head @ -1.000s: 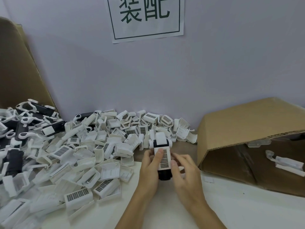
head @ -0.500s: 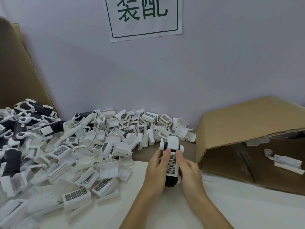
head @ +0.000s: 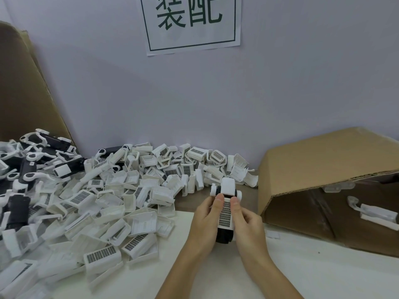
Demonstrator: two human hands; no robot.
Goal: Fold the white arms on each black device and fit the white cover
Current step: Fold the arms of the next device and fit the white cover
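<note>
Since the earlier frame both thumbs have slid down onto the white cover (head: 225,212), pressing it against the black device (head: 224,235). The left hand (head: 204,225) and right hand (head: 248,227) each have their grip clasped around the device, low and right of centre above the table (head: 216,275). Loose white covers (head: 121,203) are heaped at the left, and a cardboard box (head: 323,160) lies on its side at the right.

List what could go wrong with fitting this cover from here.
The white cover may seat crooked: both thumbs press only near its top edge. The black device is held off the table between the left hand and right hand, so it might slip.
</note>
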